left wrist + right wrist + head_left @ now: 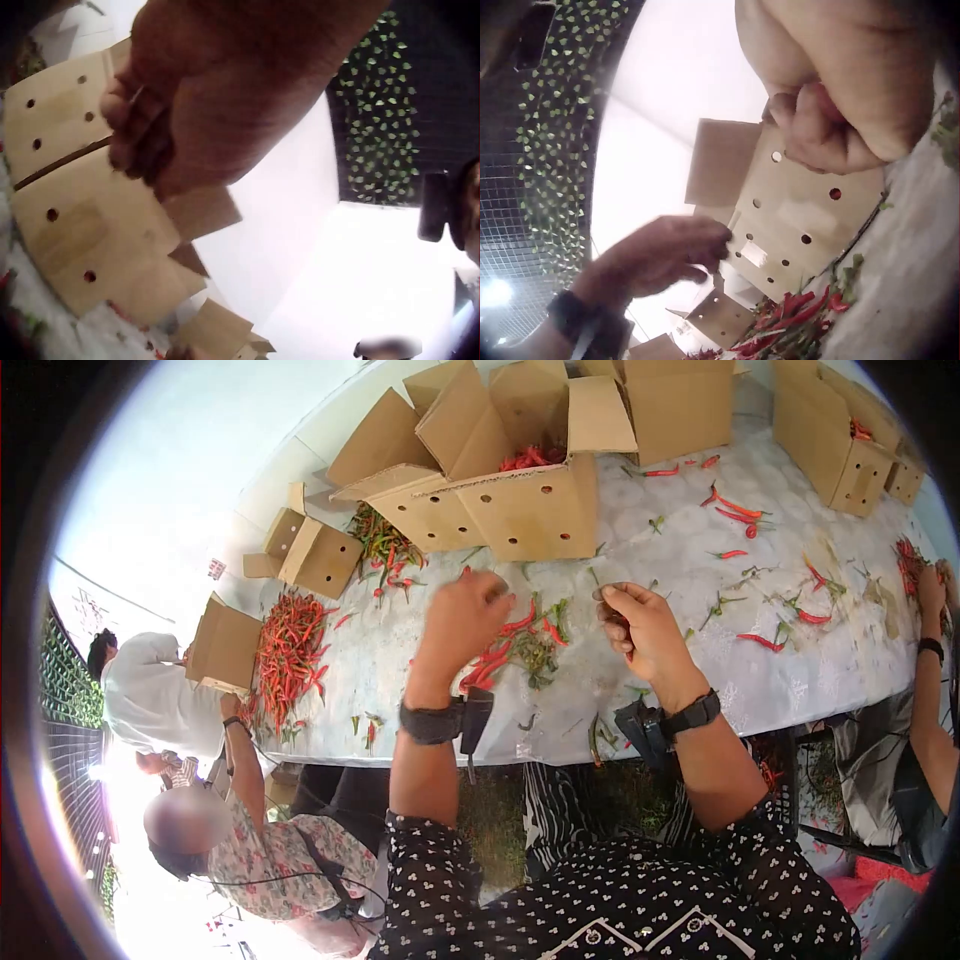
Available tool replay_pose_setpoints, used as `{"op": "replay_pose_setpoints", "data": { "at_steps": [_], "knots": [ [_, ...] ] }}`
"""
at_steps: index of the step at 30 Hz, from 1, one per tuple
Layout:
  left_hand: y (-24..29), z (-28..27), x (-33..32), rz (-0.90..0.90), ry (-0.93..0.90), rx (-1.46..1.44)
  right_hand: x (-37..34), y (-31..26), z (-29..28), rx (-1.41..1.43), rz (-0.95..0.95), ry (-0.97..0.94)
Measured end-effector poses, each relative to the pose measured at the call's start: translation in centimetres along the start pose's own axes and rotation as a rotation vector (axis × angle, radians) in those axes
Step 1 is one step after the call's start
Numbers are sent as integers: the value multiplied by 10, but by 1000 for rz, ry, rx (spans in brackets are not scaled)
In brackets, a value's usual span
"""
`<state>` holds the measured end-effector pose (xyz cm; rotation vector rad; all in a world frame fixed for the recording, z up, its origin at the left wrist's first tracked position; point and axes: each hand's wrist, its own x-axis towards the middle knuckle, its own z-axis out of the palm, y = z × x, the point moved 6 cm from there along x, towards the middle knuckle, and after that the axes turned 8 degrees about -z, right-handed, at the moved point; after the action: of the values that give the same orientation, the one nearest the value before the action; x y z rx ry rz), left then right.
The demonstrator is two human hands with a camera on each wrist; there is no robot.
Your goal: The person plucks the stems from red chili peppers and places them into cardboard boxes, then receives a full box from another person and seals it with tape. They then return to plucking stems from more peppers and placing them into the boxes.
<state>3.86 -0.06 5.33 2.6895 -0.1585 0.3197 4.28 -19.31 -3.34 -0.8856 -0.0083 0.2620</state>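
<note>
My right hand is raised over the table, thumb and finger pinching a chili pepper by its thin green stem. A bit of red shows among that hand's bent fingers in the right wrist view. To the left, my left hand hovers above the table with loosely bent fingers; in the right wrist view the same hand shows nothing in its grasp. Between the hands on the table lie red chili peppers and a small heap of green stems.
Open cardboard boxes line the far side, one holding red peppers. A large red pepper pile lies at left beside a mixed green pile. Loose peppers dot the white table cover. Other people work at both ends.
</note>
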Motion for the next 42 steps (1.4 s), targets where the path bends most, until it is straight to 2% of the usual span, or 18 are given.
{"op": "replay_pose_setpoints", "data": {
  "at_steps": [2, 4, 5, 9, 12, 14, 15, 17, 21, 23, 26, 27, 29, 32, 35, 39, 41, 42],
  "knots": [
    [-24, 40, -4, -1, -44, 72, -1, 0, 4, 7, 0, -17],
    [-19, 50, -10, 54, 53, 233, -5, -1, 3, -44, 35, 33],
    [-25, 56, -8, -13, 4, 189, -4, -1, 1, -41, 30, 39],
    [-21, 62, -7, 10, -119, 269, 1, 4, -3, -55, 23, 3],
    [-4, 53, -9, 0, -92, 69, 2, 6, 0, -85, 17, 4],
    [8, 44, -12, -162, -107, -274, 2, 8, 3, -108, 16, -1],
    [10, 46, -14, -163, -109, -274, 1, 10, 5, -113, 34, -7],
    [19, 55, -17, -141, -211, -488, 0, 11, 7, -115, 51, -10],
    [31, 61, -23, -80, -242, -599, -2, 9, 6, -102, 31, 13],
    [24, 53, -21, -153, -215, -630, 0, 7, 1, -110, 2, 48],
    [0, 48, -15, -169, -73, -364, 6, 3, -10, -32, -62, 92],
    [0, 49, -14, -169, -72, -363, 6, 3, -10, 10, -68, 87],
    [4, 58, -14, -124, -165, -62, 6, 3, -10, 52, -70, 80],
    [7, 74, -12, -65, -211, 91, 4, 2, -9, 7, -46, 76],
    [9, 77, -12, -26, -225, 163, 3, 4, -11, 23, -8, 113],
    [14, 75, -12, 28, -216, 141, 1, 7, -7, -22, 42, 53],
    [10, 68, -12, -66, -235, -84, 2, 10, -5, -67, 59, 20],
    [14, 61, -12, -66, -236, -83, 3, 13, -3, -100, 74, -17]
  ]
}}
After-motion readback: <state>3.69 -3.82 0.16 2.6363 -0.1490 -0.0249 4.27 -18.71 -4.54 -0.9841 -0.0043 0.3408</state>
